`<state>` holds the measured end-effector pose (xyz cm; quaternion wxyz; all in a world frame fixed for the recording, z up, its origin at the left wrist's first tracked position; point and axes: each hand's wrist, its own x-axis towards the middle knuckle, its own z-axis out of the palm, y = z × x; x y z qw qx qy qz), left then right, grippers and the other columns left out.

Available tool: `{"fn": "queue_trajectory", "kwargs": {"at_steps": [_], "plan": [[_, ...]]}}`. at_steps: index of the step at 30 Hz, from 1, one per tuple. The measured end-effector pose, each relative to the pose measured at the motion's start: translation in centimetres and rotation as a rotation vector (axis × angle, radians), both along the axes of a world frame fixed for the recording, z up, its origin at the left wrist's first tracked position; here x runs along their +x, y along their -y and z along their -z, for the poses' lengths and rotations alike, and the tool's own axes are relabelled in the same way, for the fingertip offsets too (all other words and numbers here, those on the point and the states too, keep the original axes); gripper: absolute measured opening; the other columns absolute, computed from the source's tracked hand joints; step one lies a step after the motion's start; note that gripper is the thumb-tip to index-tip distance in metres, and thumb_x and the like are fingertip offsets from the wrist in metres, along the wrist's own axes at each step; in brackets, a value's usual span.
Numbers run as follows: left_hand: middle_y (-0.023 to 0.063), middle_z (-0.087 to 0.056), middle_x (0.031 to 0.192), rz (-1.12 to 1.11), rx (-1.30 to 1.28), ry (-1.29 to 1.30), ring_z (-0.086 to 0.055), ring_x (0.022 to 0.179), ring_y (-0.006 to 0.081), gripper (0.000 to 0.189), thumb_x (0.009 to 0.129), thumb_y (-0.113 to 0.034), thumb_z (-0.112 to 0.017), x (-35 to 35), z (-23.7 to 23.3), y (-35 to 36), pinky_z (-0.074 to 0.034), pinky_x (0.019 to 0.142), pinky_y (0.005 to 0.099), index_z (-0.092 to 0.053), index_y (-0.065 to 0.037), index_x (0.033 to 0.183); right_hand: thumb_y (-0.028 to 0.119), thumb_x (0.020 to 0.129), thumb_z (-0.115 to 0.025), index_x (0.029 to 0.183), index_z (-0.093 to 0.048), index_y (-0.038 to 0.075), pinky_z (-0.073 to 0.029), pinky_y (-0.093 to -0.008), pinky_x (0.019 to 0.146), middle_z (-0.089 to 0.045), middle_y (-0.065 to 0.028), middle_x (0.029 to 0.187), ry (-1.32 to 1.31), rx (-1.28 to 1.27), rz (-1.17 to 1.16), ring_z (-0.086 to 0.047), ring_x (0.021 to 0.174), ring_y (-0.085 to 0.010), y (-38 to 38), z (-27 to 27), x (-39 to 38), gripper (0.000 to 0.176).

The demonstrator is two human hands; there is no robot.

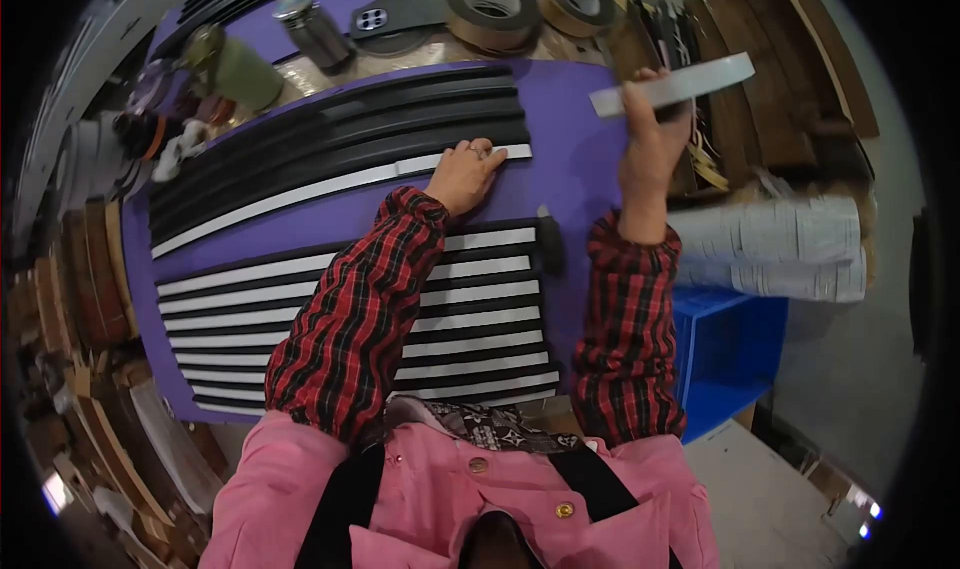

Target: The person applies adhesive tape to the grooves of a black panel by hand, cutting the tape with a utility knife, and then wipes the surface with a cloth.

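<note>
Head camera: my left hand (462,181) is down on the worktop (565,94), fingers bent and close together, their tips on the white strip (517,153) near its right end. Whether they pinch it or only press, I cannot tell. That strip runs along a long black piece, the nearest of the upper group of black lengths (430,104).

My right hand (655,154) is raised off to the right, closed around a white tape roll (710,77) seen edge-on, my thumb on the near side; it is somewhat blurred.

Below my left hand lies a second group, black lengths with white bands (480,321), side by side and partly hidden by my left sleeve (355,309). Beyond the upper group stand a metal flask (320,39), a phone (415,11) and two brown tape rolls (490,35). A blue crate (735,354) sits beside my right sleeve (632,339).
</note>
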<state>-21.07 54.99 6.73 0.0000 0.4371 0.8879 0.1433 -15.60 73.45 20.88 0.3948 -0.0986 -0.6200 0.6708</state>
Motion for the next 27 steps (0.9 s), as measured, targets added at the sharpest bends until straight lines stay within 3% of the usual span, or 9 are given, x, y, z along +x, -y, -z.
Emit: {"fn": "queue_trajectory", "kwargs": {"at_steps": [2,6,13,15,18,21,23,25,27], "plan": [[0.0108,-0.052,0.095,-0.074,0.355,0.056,-0.051,0.084,0.0281,0.027,0.076,-0.011,-0.048,-0.9,-1.1,4.2,-0.042,0.069,0.0386,-0.053,-0.011,0.103,0.009,0.069,-0.063,0.105,-0.042,-0.002,-0.038,-0.0320,0.086,-0.049,-0.0111,0.097,-0.051,-0.319,-0.314,-0.049,0.094,-0.0217,0.6,0.9,2.0,0.042],[0.0085,-0.055,0.084,-0.504,0.185,-0.237,-0.051,0.083,0.0271,0.015,0.076,-0.015,-0.050,-3.9,1.7,20.0,-0.040,0.072,0.0388,-0.056,-0.009,0.089,0.015,0.069,-0.063,0.109,-0.042,0.001,-0.034,-0.0343,0.093,-0.049,-0.0092,0.099,-0.061,-0.573,-0.625,-0.047,0.098,-0.0214,5.2,4.4,4.7,0.047],[0.0111,-0.057,0.076,-0.409,-0.078,0.095,-0.053,0.080,0.0261,0.020,0.080,-0.022,-0.045,-2.2,0.4,24.8,-0.037,0.074,0.0402,-0.059,-0.007,0.080,-0.001,0.064,-0.067,0.112,-0.036,0.007,-0.037,-0.0293,0.087,-0.046,-0.0062,0.104,0.057,-0.452,-0.496,-0.045,0.100,-0.0171,20.0,6.0,-0.9,0.058],[0.0129,-0.056,0.072,-0.453,0.439,0.198,-0.053,0.075,0.0269,0.023,0.082,-0.023,-0.045,-1.4,-0.1,25.2,-0.039,0.069,0.0405,-0.059,-0.004,0.081,-0.001,0.062,-0.070,0.110,-0.036,0.008,-0.038,-0.0286,0.085,-0.046,-0.0058,0.104,0.082,-0.388,-0.457,-0.044,0.099,-0.0159,23.5,6.2,-1.8,0.060],[0.0044,-0.055,0.074,-0.638,1.301,1.219,-0.052,0.071,0.0119,0.032,0.086,-0.032,-0.046,1.8,-7.3,24.1,-0.044,0.062,0.0239,-0.052,-0.003,0.098,0.000,0.061,-0.071,0.110,-0.036,0.008,-0.039,-0.0273,0.082,-0.045,-0.0054,0.102,0.144,-0.350,-0.471,-0.043,0.096,-0.0150,28.6,6.4,-2.6,0.060],[0.0005,-0.053,0.077,-0.492,1.568,1.308,-0.049,0.066,0.0065,0.019,0.084,-0.017,-0.052,2.5,-7.8,26.1,-0.043,0.062,0.0188,-0.050,-0.005,0.099,-0.001,0.064,-0.069,0.111,-0.037,0.008,-0.039,-0.0268,0.084,-0.048,-0.0061,0.105,0.171,-0.058,-0.401,-0.045,0.098,-0.0155,33.6,7.8,-3.7,0.058],[-0.0001,-0.052,0.075,-0.547,1.603,1.280,-0.049,0.064,0.0062,0.017,0.083,-0.015,-0.053,1.9,-7.1,29.0,-0.043,0.059,0.0184,-0.051,-0.004,0.096,0.005,0.067,-0.068,0.113,-0.036,0.007,-0.037,-0.0285,0.087,-0.049,-0.0069,0.105,0.139,-0.224,-0.479,-0.045,0.099,-0.0163,36.3,7.4,-3.8,0.055],[-0.0016,-0.051,0.068,-0.582,1.584,1.189,-0.047,0.058,0.0054,0.011,0.081,-0.012,-0.055,1.1,-6.8,32.8,-0.040,0.053,0.0169,-0.054,-0.004,0.088,0.037,0.069,-0.066,0.104,-0.048,0.003,-0.035,-0.0353,0.091,-0.055,-0.0117,0.100,0.029,-0.848,-0.459,-0.049,0.097,-0.0214,36.0,6.4,-4.2,0.052],[-0.0022,-0.050,0.066,-0.750,1.430,1.031,-0.047,0.057,0.0050,0.010,0.081,-0.013,-0.056,-0.3,-6.1,38.9,-0.040,0.052,0.0169,-0.056,-0.005,0.086,0.045,0.073,-0.058,0.089,-0.056,0.002,-0.035,-0.0381,0.091,-0.056,-0.0109,0.097,-0.048,-1.105,-0.515,-0.050,0.097,-0.0229,31.6,4.4,-3.3,0.046]]}}
